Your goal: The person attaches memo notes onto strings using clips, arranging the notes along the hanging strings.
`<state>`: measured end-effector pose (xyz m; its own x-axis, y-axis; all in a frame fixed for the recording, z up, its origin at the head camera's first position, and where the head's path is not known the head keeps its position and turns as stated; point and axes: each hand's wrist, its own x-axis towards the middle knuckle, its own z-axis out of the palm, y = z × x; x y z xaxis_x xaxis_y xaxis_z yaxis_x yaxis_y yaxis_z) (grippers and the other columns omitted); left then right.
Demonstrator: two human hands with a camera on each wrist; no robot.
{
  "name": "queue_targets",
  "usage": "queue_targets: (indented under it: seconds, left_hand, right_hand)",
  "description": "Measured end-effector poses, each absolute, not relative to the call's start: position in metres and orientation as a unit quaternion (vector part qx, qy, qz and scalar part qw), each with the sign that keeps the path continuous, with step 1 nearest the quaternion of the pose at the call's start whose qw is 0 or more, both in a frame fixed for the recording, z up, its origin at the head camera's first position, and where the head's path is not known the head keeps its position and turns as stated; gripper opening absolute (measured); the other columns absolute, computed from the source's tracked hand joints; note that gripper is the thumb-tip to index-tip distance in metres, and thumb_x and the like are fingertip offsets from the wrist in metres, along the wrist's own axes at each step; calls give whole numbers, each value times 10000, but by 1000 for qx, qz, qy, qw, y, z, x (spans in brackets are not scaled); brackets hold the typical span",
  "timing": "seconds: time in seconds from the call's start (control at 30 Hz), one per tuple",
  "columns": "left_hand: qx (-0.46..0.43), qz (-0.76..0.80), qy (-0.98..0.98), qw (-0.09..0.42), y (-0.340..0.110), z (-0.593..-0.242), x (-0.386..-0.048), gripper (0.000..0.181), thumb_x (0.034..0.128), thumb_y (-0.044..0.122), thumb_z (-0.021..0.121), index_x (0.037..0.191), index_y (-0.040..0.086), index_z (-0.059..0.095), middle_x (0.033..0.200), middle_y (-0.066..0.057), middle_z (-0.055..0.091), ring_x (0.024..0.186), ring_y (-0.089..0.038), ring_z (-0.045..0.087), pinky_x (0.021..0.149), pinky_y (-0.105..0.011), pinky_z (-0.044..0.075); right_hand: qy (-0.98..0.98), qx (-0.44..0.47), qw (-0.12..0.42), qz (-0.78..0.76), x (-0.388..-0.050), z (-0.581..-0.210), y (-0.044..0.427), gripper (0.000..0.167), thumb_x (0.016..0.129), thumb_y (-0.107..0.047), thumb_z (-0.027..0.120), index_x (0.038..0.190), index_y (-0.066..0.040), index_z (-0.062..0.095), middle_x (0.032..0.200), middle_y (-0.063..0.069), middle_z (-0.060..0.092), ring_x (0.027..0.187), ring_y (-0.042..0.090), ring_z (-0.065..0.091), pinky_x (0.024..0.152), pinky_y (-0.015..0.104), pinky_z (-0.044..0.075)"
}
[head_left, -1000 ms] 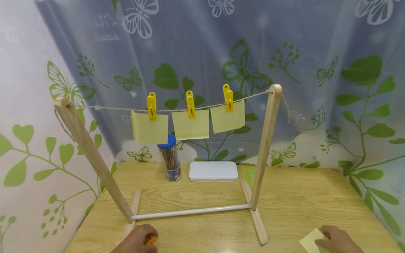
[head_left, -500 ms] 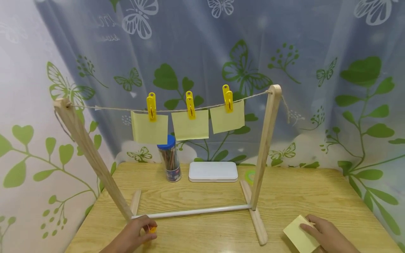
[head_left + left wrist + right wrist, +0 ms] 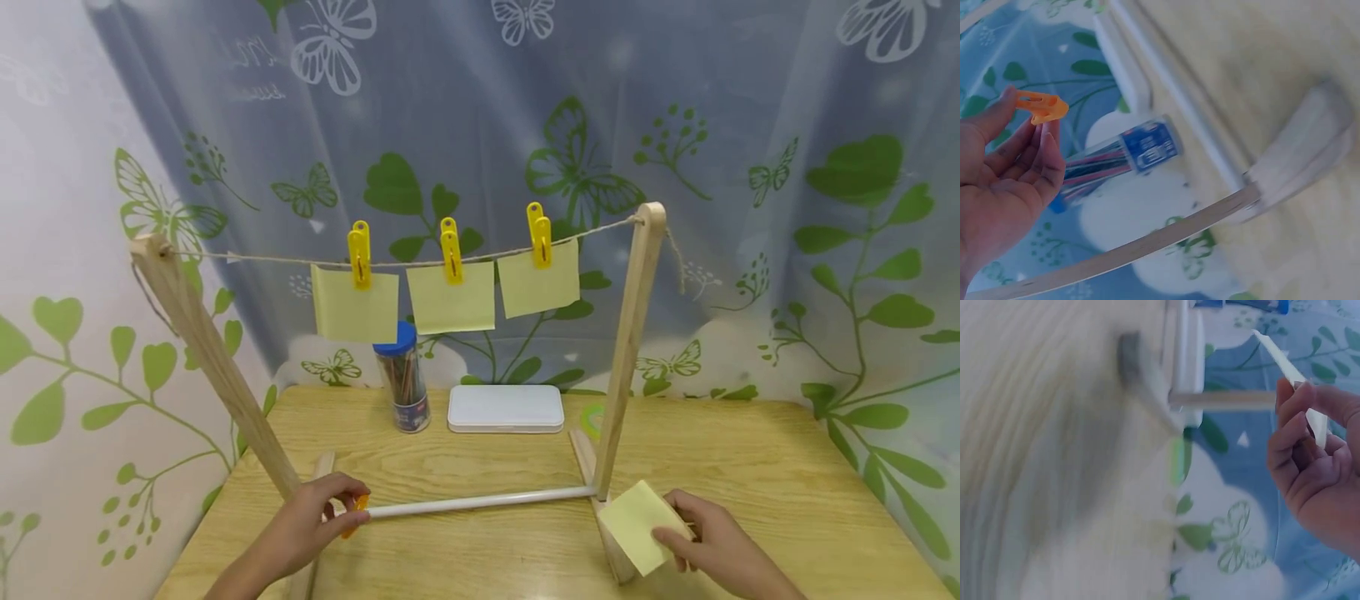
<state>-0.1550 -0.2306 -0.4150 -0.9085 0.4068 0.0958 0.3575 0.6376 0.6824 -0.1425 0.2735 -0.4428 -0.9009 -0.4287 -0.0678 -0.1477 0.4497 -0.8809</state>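
Between thumb and fingers, my left hand (image 3: pixel 311 517) pinches an orange clothespin (image 3: pixel 1047 107), above the left end of the stand's white rod (image 3: pixel 480 501). My right hand (image 3: pixel 708 533) holds a yellow sticky note (image 3: pixel 639 527) by its right edge, in front of the stand's right foot; in the right wrist view the paper (image 3: pixel 1282 359) is seen nearly edge-on. Across the wooden stand (image 3: pixel 630 350) runs a string (image 3: pixel 292 258). Three yellow clothespins (image 3: pixel 452 252) on it each hold a yellow note (image 3: pixel 453 298), side by side, above and beyond both hands.
Behind the stand, a clear jar of pencils with a blue lid (image 3: pixel 401 375) stands on the wooden table (image 3: pixel 750 467). A white case (image 3: pixel 506 408) lies beside it, and a green tape roll (image 3: pixel 592 421) sits near the right post. A patterned curtain (image 3: pixel 712 208) hangs at the back.
My right hand has moved left and up with the sticky note, to the stand's right foot. My left hand has risen slightly with the orange clothespin. The hanging notes stay put.
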Motion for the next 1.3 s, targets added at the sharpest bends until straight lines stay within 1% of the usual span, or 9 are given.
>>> queue_targets:
  seconds: [0.23, 0.43, 0.7, 0.8, 0.9, 1.0, 1.1, 1.2, 1.3]
  left_hand:
    - [191, 349, 915, -61, -225, -376, -150, 300, 858, 226, 690, 1110, 67, 659, 938, 28, 660, 825, -29, 598, 620, -205, 497]
    - [179, 343, 909, -156, -220, -346, -147, 242, 814, 151, 731, 1051, 113, 697, 921, 24, 690, 801, 30, 582, 602, -211, 489]
    - [205, 326, 891, -241, -226, -314, -152, 256, 818, 67, 719, 1066, 119, 680, 912, 2, 692, 780, 72, 563, 639, -147, 458]
    - [218, 325, 874, -288, -228, -302, -154, 297, 770, -5, 743, 1041, 104, 687, 876, 0, 690, 728, 83, 562, 659, -106, 432]
    - [227, 337, 852, -331, -230, -290, -156, 325, 726, -80, 750, 1010, 70, 699, 845, 65, 683, 707, 82, 558, 665, -90, 412]
    - [226, 359, 836, -348, -231, -276, -158, 302, 739, -111, 727, 997, 43, 700, 857, 172, 655, 717, 65, 542, 670, -87, 400]
    - [229, 385, 826, -343, -230, -264, -161, 257, 780, -117, 689, 1008, 2, 687, 905, 234, 631, 730, 40, 533, 664, -91, 400]
    - [240, 401, 816, -341, -229, -254, -164, 214, 807, -123, 658, 1009, -52, 667, 922, 229, 625, 770, 25, 540, 663, -99, 405]
    - [250, 413, 804, -347, -227, -245, -167, 183, 834, -101, 641, 1016, -87, 653, 877, 177, 620, 737, -3, 530, 619, -121, 397]
  right_hand:
    - [809, -189, 100, -548, -153, -435, 233, 277, 942, -155, 586, 1080, 84, 565, 857, 34, 627, 595, 59, 587, 528, 275, 513]
    - [760, -197, 48, -617, -168, -427, 189, 227, 928, -108, 599, 1006, 104, 592, 765, -37, 620, 606, 14, 582, 589, 261, 535]
    - [682, -217, 1, -699, -183, -420, 132, 212, 895, -43, 627, 982, 149, 603, 710, -75, 624, 619, 31, 596, 606, 235, 528]
    - [662, -230, -4, -713, -190, -413, 108, 209, 885, -35, 639, 957, 159, 613, 698, -73, 636, 623, 36, 614, 619, 225, 535]
    - [644, -246, 9, -725, -198, -402, 84, 223, 882, -44, 647, 960, 162, 616, 726, -69, 650, 645, 37, 629, 648, 220, 546]
    - [632, -265, 16, -728, -203, -390, 62, 235, 878, -58, 657, 958, 161, 626, 732, -71, 660, 657, 42, 641, 671, 229, 556]
    - [621, -279, 22, -732, -205, -382, 43, 245, 878, -75, 662, 951, 158, 635, 722, -86, 665, 660, 45, 650, 695, 254, 565]
    - [607, -280, 28, -743, -205, -377, 28, 268, 882, -108, 665, 905, 158, 637, 696, -104, 662, 663, 46, 648, 721, 266, 564]
    - [589, -280, 27, -758, -205, -374, 12, 299, 888, -124, 662, 858, 171, 627, 677, -109, 662, 666, 49, 648, 723, 267, 563]
